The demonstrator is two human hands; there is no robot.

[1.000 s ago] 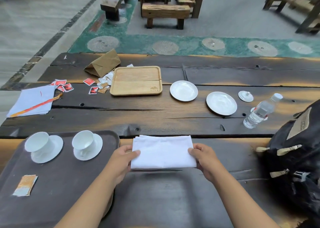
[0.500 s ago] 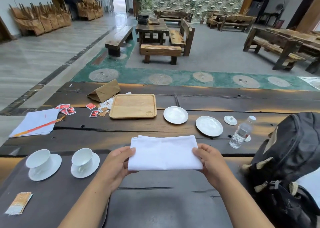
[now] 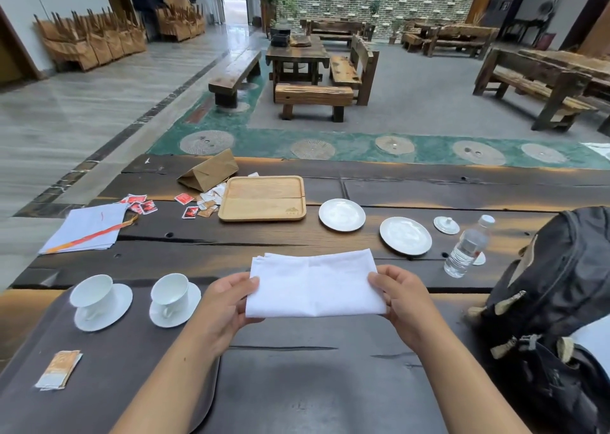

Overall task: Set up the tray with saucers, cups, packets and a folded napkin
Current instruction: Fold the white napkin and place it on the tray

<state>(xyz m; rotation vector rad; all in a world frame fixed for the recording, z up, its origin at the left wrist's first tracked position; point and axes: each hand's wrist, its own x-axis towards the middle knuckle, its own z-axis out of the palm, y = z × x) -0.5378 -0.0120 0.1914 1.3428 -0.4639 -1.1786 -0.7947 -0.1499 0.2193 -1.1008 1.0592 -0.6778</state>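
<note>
A folded white napkin (image 3: 313, 285) is held just above the dark table, right of the tray. My left hand (image 3: 227, 301) grips its left edge and my right hand (image 3: 402, 298) grips its right edge. The dark brown tray (image 3: 115, 377) lies at the lower left. On it stand two white cups, each on a saucer: one at the far left (image 3: 95, 298), one beside it (image 3: 171, 298). Orange packets (image 3: 59, 369) lie on the tray's near left part.
A wooden tray (image 3: 262, 197), two loose white saucers (image 3: 341, 215) (image 3: 405, 235), a small lid (image 3: 446, 225) and a water bottle (image 3: 467, 250) sit further back. Red and brown packets (image 3: 194, 204), a paper bag (image 3: 208, 171) and papers (image 3: 85, 227) lie at left. A black backpack (image 3: 554, 301) stands at right.
My head has tilted up, so the room beyond the table shows now. Both hands keep hold of the napkin, raised slightly off the table.
</note>
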